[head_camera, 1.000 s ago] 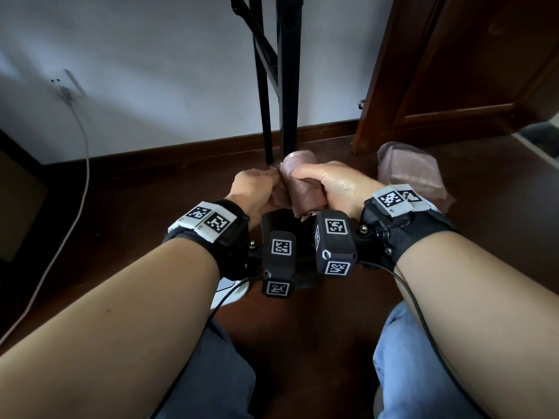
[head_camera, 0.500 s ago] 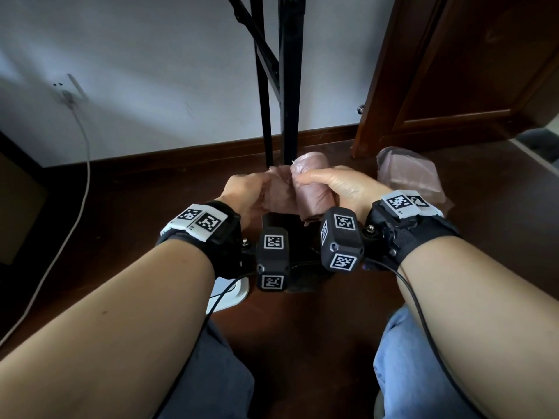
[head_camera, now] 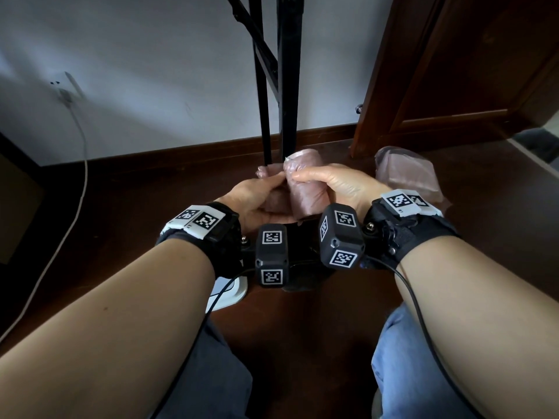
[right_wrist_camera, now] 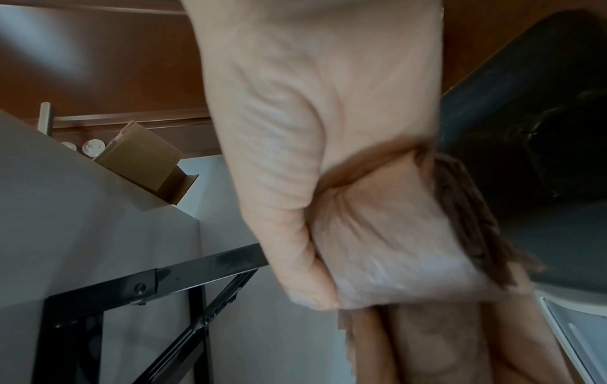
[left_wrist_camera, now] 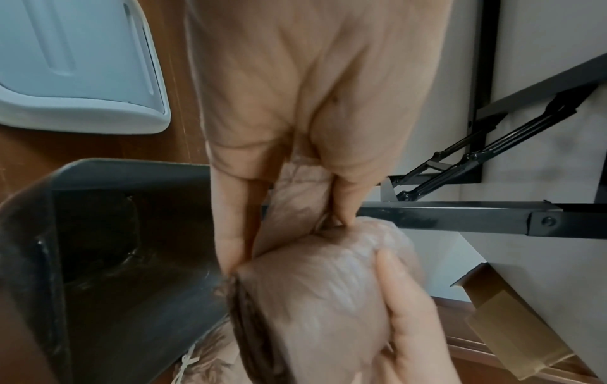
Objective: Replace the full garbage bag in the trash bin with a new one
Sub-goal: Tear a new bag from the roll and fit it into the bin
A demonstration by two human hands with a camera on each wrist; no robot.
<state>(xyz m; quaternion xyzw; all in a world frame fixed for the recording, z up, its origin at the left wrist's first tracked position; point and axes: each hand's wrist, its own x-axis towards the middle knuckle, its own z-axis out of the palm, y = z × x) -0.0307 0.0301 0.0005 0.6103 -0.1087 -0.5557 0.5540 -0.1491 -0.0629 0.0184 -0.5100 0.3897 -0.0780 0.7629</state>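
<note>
A roll of pinkish garbage bags [head_camera: 307, 189] is held up between both hands above the dark trash bin [left_wrist_camera: 108, 249]. My right hand [head_camera: 329, 184] grips the roll [right_wrist_camera: 387, 249] with thumb and curled fingers. My left hand [head_camera: 257, 195] pinches the loose bag end [left_wrist_camera: 295, 205] that comes off the roll [left_wrist_camera: 322, 298]. The bin's inside looks dark and bare; only its rim [head_camera: 298, 285] shows in the head view under the wrists. A filled pink bag [head_camera: 406, 175] lies on the floor behind my right wrist.
The bin's white lid [head_camera: 228, 293] lies on the floor by my left wrist. Black folding-table legs [head_camera: 287, 86] stand just beyond the hands. A wooden door [head_camera: 472, 71] is at right, a white cable [head_camera: 75, 189] at left, a cardboard box [right_wrist_camera: 144, 161] under the table.
Both hands have risen slightly with the roll. The left hand has drawn the loose bag end a little further left from the roll.
</note>
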